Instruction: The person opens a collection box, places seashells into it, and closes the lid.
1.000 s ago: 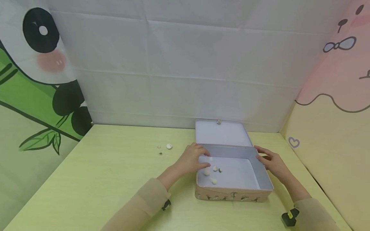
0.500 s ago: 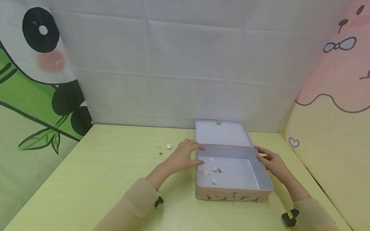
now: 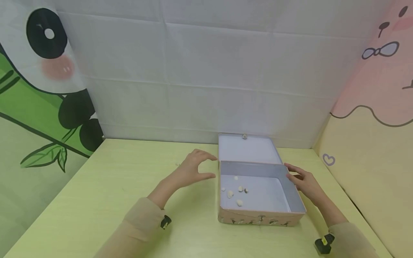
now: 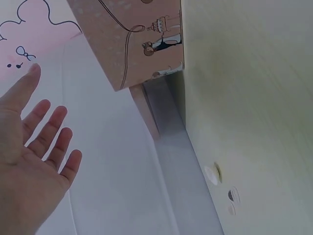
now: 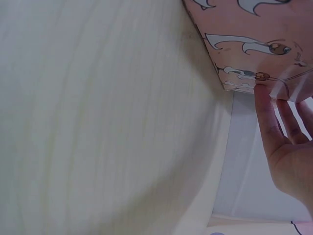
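On the pale yellow-green table [image 3: 96,200], in the head view, an open box [image 3: 248,215] sits in front of you, right of centre, its lid [image 3: 248,148] tipped back near the white sheet [image 3: 206,89]. Inside, 6 small shell-like pieces [image 3: 240,202] lie on the floor, toward the left. Your left hand [image 3: 187,170] is just left of the box, released, thumb and fingers apart. Your right hand [image 3: 304,183] touches the box's right side with relaxed fingers, not clenched. In the left wrist view, your left palm and 5 spread digits show, apart from the box's pink, cartoon-printed side; 3 loose bits [image 4: 212,175] lie near each other on the table. In the right wrist view, your right fingertips rest on the printed pink side, and a soft shadow crosses the tabletop.
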{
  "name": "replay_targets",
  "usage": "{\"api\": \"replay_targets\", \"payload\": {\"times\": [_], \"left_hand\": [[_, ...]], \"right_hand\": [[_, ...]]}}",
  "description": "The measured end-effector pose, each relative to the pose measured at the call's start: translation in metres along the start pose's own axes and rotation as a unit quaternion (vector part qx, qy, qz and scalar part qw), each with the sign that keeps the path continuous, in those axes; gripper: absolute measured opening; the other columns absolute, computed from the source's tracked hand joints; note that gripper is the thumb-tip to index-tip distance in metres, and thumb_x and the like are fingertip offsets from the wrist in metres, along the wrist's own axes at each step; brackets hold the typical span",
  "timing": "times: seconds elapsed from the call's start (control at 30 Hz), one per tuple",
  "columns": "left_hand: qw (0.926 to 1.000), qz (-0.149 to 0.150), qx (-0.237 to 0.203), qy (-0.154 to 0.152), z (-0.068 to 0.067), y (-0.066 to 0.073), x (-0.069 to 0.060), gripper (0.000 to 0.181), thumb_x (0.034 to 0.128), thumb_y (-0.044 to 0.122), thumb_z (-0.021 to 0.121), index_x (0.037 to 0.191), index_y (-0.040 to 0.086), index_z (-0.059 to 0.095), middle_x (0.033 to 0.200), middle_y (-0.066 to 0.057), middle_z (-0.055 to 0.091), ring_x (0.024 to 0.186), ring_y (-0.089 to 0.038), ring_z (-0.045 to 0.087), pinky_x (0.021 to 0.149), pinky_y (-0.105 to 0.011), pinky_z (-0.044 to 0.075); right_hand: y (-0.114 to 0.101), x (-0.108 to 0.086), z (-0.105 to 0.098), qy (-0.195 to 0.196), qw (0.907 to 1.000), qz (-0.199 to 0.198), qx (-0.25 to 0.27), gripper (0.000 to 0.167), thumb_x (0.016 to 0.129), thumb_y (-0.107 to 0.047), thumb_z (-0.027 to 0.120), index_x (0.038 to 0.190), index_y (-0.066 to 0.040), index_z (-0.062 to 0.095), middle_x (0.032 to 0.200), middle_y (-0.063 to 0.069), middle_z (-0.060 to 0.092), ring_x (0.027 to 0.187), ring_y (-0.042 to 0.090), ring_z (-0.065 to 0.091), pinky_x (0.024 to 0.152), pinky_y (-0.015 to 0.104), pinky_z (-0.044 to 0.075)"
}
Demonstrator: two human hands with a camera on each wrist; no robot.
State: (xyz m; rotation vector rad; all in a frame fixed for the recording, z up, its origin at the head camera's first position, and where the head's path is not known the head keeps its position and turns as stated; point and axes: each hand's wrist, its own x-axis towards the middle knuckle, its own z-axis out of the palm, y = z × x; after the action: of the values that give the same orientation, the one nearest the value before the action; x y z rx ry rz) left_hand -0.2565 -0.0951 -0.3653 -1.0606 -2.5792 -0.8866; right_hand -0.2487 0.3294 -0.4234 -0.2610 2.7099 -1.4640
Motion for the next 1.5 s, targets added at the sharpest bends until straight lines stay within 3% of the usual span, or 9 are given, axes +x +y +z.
{"api": "replay_targets", "payload": {"times": [0.33, 0.57, 0.73, 0.97, 1.27, 1.5], "left_hand": [[0.9993, -0.018, -0.027, 0.015, -0.012, -0.032, -0.014, 0.051, 0.0777, 0.028, 0.078, 0.123, 0.013, 0.059, 0.121, 0.001, 0.06, 0.117, -0.019, 0.045, 0.101, -0.045, 0.036], [0.9995, -0.031, 0.01, 0.006, -0.021, -0.054, -0.024, 0.055, 0.0771, 0.03, 0.078, 0.124, 0.011, 0.058, 0.122, -0.001, 0.059, 0.118, -0.022, 0.045, 0.102, -0.049, 0.032], [0.9977, -0.062, 0.026, 0.003, -0.027, -0.072, -0.031, 0.054, 0.0769, 0.027, 0.078, 0.124, 0.01, 0.058, 0.123, -0.005, 0.059, 0.12, -0.027, 0.045, 0.102, -0.053, 0.03], [0.9919, -0.113, 0.044, -0.038, -0.03, -0.092, -0.042, 0.052, 0.0777, 0.023, 0.078, 0.123, 0.008, 0.059, 0.125, -0.012, 0.058, 0.122, -0.032, 0.043, 0.103, -0.056, 0.028], [0.9852, -0.128, 0.072, -0.088, -0.028, -0.11, -0.045, 0.041, 0.0797, 0.02, 0.076, 0.116, 0.006, 0.064, 0.117, -0.012, 0.062, 0.116, -0.035, 0.045, 0.097, -0.059, 0.032], [0.9762, -0.149, 0.086, -0.133, -0.024, -0.12, -0.045, 0.031, 0.0811, 0.018, 0.074, 0.11, 0.009, 0.068, 0.105, -0.006, 0.064, 0.104, -0.029, 0.05, 0.093, -0.054, 0.036]], "right_hand": [[0.001, 0.0, 0.0, 0.001, 1.0, -0.002, 0.004, 0.057, 0.097, -0.035, 0.053, 0.145, -0.008, 0.037, 0.144, 0.023, 0.037, 0.092, -0.008, 0.052, 0.071, 0.027, 0.052], [0.0, -0.002, 0.0, 0.001, 1.0, -0.003, 0.004, 0.057, 0.097, -0.034, 0.052, 0.144, -0.007, 0.037, 0.144, 0.023, 0.037, 0.091, -0.008, 0.052, 0.07, 0.027, 0.052], [0.0, -0.002, 0.0, 0.001, 1.0, -0.003, 0.002, 0.057, 0.097, -0.034, 0.053, 0.144, -0.007, 0.037, 0.144, 0.024, 0.037, 0.091, -0.008, 0.052, 0.07, 0.027, 0.052], [0.0, -0.001, -0.001, 0.003, 1.0, -0.002, -0.005, 0.057, 0.097, -0.036, 0.052, 0.144, -0.008, 0.037, 0.143, 0.024, 0.037, 0.092, -0.005, 0.052, 0.071, 0.027, 0.052], [-0.003, -0.002, -0.002, 0.0, 1.0, -0.005, 0.001, 0.057, 0.097, -0.034, 0.052, 0.145, -0.007, 0.037, 0.143, 0.025, 0.036, 0.092, -0.006, 0.052, 0.07, 0.027, 0.053], [-0.004, -0.002, -0.002, -0.002, 1.0, -0.005, 0.006, 0.058, 0.096, -0.035, 0.053, 0.144, -0.006, 0.037, 0.143, 0.025, 0.036, 0.093, -0.006, 0.053, 0.071, 0.026, 0.053]]}}
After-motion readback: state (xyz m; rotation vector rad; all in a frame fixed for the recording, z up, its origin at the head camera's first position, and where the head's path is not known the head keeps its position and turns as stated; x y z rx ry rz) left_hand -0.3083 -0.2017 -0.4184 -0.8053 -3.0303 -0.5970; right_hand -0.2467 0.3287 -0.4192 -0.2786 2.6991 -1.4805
